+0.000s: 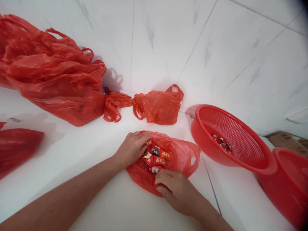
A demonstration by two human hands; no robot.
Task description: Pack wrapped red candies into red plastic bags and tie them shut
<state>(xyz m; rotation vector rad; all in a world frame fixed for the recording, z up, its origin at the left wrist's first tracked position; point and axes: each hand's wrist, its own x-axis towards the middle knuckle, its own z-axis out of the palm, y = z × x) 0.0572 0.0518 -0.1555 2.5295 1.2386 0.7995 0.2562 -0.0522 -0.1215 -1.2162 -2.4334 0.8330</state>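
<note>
A thin red plastic bag (183, 147) lies spread on the white surface, its mouth facing up and one handle loop to the right. Several wrapped candies (160, 160), red with gold lettering, sit in it, and one wrapper is dark. At the bag's far left edge, my left hand (134, 147) is closed on the plastic, its fingertips beside the candies. My right hand (174, 189) pinches the near edge, thumb and fingers together. Its fingers partly cover that side of the bag.
Red perforated baskets (234, 138) stand at the right, the nearer-to-centre one holding a few candies. A big heap of red plastic bags (53, 80) is at the left. A small filled red bag (158, 107) rests against the marbled wall (158, 48). Cardboard (286, 141) shows far right.
</note>
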